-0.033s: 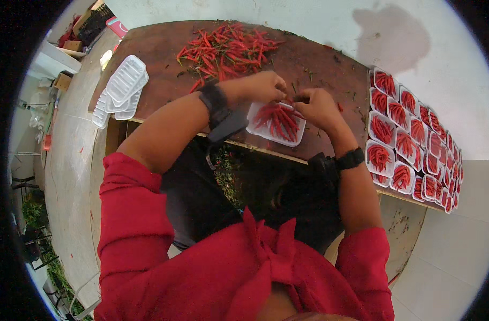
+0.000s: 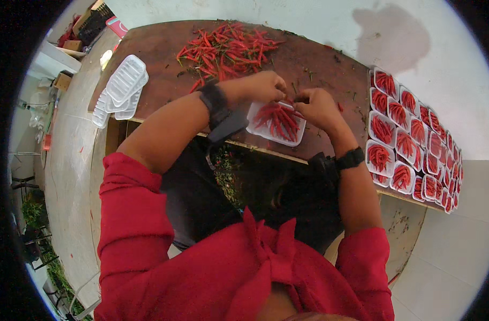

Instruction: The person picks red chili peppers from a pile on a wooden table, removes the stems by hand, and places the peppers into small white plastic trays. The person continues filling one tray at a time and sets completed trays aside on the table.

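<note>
A white plastic tray [image 2: 259,130] holding a bunch of red chili peppers [image 2: 281,121] sits at the table's near edge. Just beyond its far rim, my left hand [image 2: 263,87] is closed, thumb and fingers pinched together; what they grip is too small to make out. Opposite it, my right hand [image 2: 318,108] pinches what looks like a red chili pepper, mostly hidden by the fingers. The two sets of fingertips nearly meet. Past my left hand, a loose heap of red chilies [image 2: 223,51] with green stems spreads across the brown table [image 2: 158,80].
Empty clear-white trays [image 2: 127,80] lie stacked at the table's left end. On the right, by the wall, several rows of trays filled with chilies [image 2: 398,113] stand close together, some piled up. Stem scraps dot the tabletop. A dark crate [image 2: 94,24] is at the far left.
</note>
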A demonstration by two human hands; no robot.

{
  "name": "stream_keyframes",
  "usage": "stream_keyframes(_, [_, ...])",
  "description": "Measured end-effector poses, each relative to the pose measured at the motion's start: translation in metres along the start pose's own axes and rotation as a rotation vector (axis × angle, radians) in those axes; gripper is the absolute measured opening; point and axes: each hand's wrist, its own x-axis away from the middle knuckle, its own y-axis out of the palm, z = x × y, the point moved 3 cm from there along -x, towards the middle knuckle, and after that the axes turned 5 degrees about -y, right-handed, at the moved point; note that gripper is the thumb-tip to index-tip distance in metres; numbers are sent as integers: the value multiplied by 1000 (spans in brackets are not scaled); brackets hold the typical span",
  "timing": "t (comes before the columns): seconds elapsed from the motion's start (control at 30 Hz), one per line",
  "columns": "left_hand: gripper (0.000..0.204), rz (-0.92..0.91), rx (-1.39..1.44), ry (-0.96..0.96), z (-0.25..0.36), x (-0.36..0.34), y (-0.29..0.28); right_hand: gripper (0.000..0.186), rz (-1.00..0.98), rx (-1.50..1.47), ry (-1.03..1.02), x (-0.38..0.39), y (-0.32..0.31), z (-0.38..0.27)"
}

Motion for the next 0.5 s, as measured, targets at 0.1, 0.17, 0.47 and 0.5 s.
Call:
stream_keyframes(0.1, [29,-4,-148,-9,-5,1,-1,26,-26,101,-16,-3,3,3])
stream_keyframes(0.17, [28,-8,-145,-13,-6,3,-1,24,-64,180,-9,-6,8,7])
stream_keyframes(0.47, [23,-25,-344,39,3,10,1,23,-60,214,32,-13,24,24])
stream_keyframes(0.5, [23,-15,-349,44,4,11,2,23,-63,222,32,-14,25,25])
